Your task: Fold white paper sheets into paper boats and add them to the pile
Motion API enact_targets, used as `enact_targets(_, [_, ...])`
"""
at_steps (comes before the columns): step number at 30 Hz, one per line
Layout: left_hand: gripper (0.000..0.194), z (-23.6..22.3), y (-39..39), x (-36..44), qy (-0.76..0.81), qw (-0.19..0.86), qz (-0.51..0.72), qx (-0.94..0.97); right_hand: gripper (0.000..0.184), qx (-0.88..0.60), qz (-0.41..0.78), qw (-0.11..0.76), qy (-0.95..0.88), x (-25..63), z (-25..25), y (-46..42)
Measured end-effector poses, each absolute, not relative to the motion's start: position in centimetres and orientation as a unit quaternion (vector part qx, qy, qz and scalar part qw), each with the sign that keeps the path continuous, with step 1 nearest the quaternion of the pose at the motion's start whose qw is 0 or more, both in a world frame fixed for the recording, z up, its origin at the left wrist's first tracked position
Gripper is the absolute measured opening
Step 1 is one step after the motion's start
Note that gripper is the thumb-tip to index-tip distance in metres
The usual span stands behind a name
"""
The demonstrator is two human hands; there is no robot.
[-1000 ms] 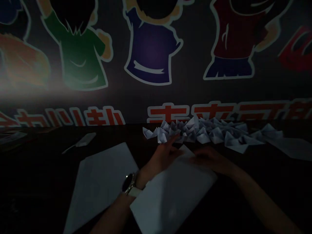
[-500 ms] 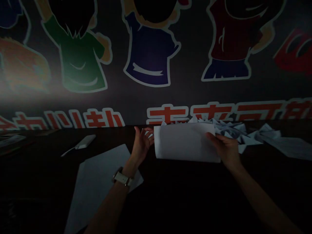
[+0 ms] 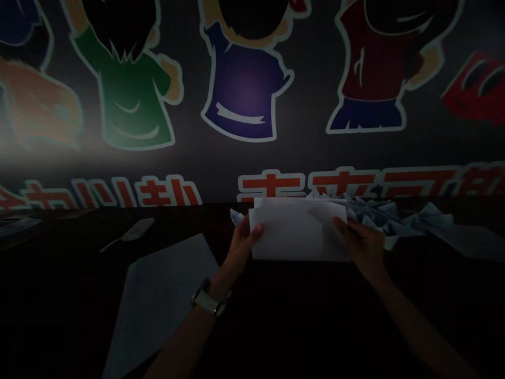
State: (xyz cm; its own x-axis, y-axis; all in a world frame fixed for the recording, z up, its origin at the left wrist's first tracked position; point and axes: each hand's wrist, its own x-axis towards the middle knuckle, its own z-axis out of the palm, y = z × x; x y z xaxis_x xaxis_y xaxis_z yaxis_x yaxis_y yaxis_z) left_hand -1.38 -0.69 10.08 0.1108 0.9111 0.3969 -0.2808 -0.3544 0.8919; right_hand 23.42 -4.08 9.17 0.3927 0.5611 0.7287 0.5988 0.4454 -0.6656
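Observation:
A white sheet of paper [image 3: 295, 234], doubled over, is held up between my two hands above the dark table. My left hand [image 3: 242, 242] pinches its left edge, thumb on the near face and fingers behind. The right edge is gripped by my right hand [image 3: 365, 245] in the same way, with its fingertips hidden behind the paper. Along the top, the back layer shows slightly above the front one. Several folded paper shapes [image 3: 379, 213] lie behind and to the right of my right hand.
Flat white sheets [image 3: 165, 295] lie on the table under and left of my left forearm. Farther left is a white device with a cable [image 3: 138, 229]. Another flat paper [image 3: 469, 242] lies at the right. A wall with painted cartoon figures [image 3: 242, 89] rises behind the table.
My left hand has moved right and closed on the paper's left edge; before, it was open beside it. The paper's rounded left side now looks flatter. My right hand keeps its grip.

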Motion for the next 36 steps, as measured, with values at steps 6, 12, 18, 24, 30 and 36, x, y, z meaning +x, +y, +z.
enact_targets(6, [0.032,10.1,-0.1,-1.3,0.351,0.374,0.641,0.570,0.030,-0.538,0.045,0.646,-0.539,23.7,8.7,-3.8])
enact_targets(12, [0.034,9.7,0.4,-1.6,0.362,0.325,0.660,0.573,0.027,-0.518,0.134,0.676,-0.506,23.4,8.7,-3.6])
enact_targets(18, [0.031,9.7,0.6,-1.5,0.363,0.297,0.700,0.539,0.026,-0.512,0.156,0.682,-0.499,23.1,8.8,-3.8])
enact_targets(24, [0.024,9.6,0.2,-1.4,0.351,0.305,0.690,0.555,0.025,-0.506,0.168,0.688,-0.493,22.8,8.9,-3.9])
enact_targets(30, [0.030,9.6,-0.1,-1.4,0.387,0.263,0.687,0.556,0.029,-0.485,0.161,0.708,-0.487,22.8,8.7,-3.6])
enact_targets(36, [0.030,9.8,-0.1,-1.4,0.400,0.243,0.687,0.556,0.027,-0.478,0.162,0.709,-0.493,22.7,8.6,-3.6])
